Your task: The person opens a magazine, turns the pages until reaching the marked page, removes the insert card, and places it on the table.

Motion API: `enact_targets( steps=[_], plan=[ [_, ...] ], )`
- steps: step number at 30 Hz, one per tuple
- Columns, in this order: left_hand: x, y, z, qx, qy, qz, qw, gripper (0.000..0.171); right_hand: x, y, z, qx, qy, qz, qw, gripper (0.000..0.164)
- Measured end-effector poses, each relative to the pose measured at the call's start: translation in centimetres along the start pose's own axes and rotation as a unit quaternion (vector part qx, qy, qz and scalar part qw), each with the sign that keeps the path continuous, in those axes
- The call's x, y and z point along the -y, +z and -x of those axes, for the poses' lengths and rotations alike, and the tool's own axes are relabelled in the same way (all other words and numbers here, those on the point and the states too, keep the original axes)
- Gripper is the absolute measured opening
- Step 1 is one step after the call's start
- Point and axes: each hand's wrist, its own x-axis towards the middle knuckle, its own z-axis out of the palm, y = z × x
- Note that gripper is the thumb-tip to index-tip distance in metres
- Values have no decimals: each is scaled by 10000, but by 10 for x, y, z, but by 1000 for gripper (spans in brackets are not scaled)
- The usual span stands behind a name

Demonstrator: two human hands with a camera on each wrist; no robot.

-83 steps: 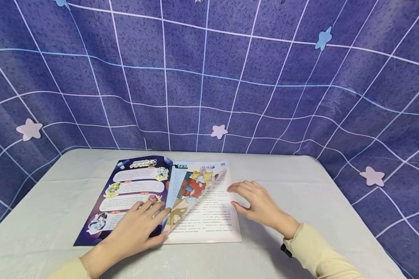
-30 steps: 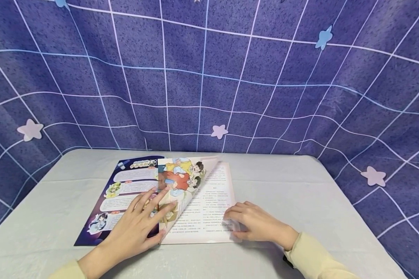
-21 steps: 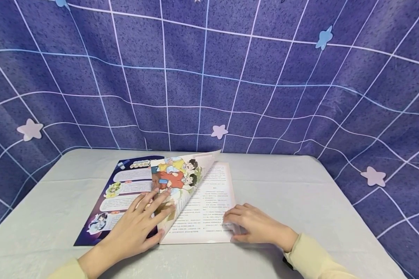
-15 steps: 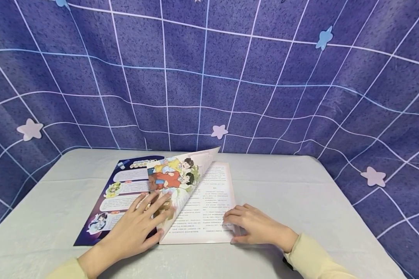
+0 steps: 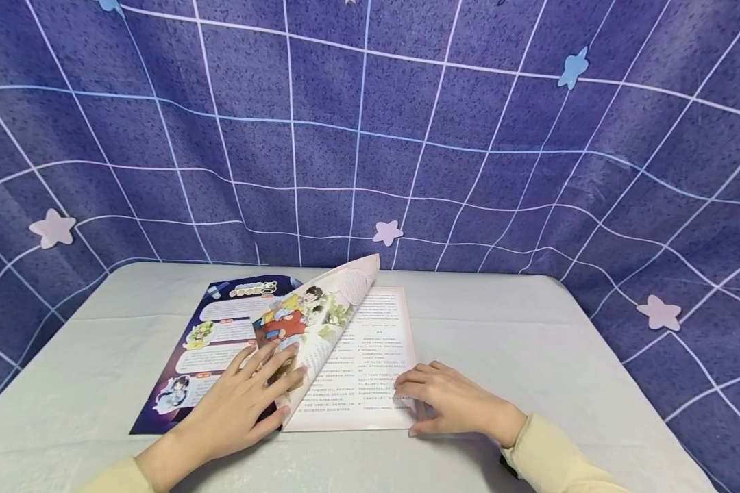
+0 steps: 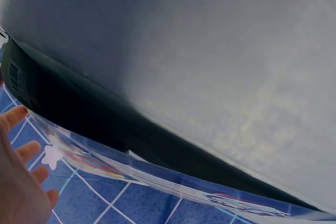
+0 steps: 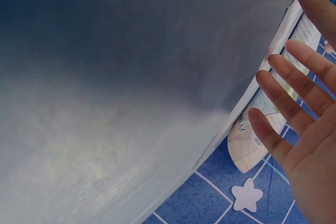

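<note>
In the head view an open magazine (image 5: pixel 382 356) lies on the table, a dark purple page (image 5: pixel 181 370) with cartoon figures on its left side. A curled leaf (image 5: pixel 345 308) with a drawing of two figures stands up in the middle, its far corner raised. My left hand (image 5: pixel 237 400) rests over the magazine's near middle, fingers extended against the base of that leaf. At the near right corner, my right hand (image 5: pixel 450 400) touches the edge of the text page, with fingers loosely bent. Spread fingers (image 7: pixel 283 103) show along the magazine's edge in the right wrist view.
A pale cloth covers the table (image 5: pixel 512 322) under the magazine. Behind it hangs a purple-blue curtain (image 5: pixel 469 171) with a grid of lines and pale stars. Both arms have cream sleeves (image 5: pixel 561 455).
The illustrated leaf has swung from right to left over the spine and now curls, its far corner rising. My right hand has come nearer along the right edge; my left hand has shifted slightly left.
</note>
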Motion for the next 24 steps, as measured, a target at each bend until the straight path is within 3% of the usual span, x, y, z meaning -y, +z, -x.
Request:
enact_targets(
  steps=[16,24],
  plan=[
    [1,-1,0,220,-128,-175,9995,55,1,-2,1,-103,-106,-30,9999,41],
    [-1,-2,-1,444,-294,-156,9985,57,1,-5,2,36,-21,-93,9999,38]
  ],
)
